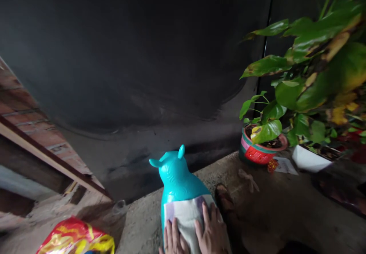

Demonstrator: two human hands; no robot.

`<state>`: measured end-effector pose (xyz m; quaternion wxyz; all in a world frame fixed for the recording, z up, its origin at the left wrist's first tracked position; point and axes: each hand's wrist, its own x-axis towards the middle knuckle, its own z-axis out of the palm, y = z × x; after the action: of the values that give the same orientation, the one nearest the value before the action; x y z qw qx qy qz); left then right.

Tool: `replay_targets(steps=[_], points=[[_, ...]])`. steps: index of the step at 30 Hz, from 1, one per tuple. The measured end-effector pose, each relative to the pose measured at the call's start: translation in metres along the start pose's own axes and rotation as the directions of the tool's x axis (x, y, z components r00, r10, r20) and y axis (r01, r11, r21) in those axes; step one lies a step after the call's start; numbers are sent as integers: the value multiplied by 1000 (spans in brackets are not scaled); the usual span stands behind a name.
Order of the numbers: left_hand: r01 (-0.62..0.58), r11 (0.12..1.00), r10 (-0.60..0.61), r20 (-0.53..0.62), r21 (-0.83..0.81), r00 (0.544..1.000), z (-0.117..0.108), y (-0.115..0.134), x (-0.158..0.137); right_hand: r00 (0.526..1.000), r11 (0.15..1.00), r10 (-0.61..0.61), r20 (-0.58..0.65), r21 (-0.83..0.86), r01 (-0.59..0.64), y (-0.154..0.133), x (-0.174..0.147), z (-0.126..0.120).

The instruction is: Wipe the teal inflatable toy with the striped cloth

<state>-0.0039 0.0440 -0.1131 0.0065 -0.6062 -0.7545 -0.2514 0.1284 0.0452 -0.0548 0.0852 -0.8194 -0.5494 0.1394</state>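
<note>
A turquoise animal-shaped figure [175,176], smooth and shiny, with two ears or horns on its head, stands on the concrete and faces the dark wall. Over its back lies a white cloth [184,212] with pale purple patches. My left hand [174,240] rests flat on the cloth, fingers stretched out and partly cut off by the lower edge. On the cloth's right side my right hand [210,229] lies with its fingers spread. The figure's rear is out of view.
A dark wall [143,63] fills the background. Potted plants [263,145] stand at right, beside a white planter [311,158]. A sandalled foot [225,198] is right of the figure. A red and yellow bag [74,235] lies lower left, near a brick wall [37,132].
</note>
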Motion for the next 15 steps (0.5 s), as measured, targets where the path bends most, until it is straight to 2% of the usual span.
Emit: replay_targets(steps=[4,7,9,11,15], points=[[-40,998,36,104,42,994,-1,19,43,996,999,11,94,40,-14,-33,55,-39],[-64,994,60,49,83,997,1,23,49,995,996,-14,100,93,5,-42,75,-43],[-66,993,65,15,98,998,2,22,47,995,995,-15,98,100,5,-43,76,-40],[-43,995,39,41,90,998,-1,20,47,995,996,-14,102,86,5,-44,72,-39],[63,996,-76,232,63,970,-17,18,49,996,999,-33,78,33,30,-38,49,-42]])
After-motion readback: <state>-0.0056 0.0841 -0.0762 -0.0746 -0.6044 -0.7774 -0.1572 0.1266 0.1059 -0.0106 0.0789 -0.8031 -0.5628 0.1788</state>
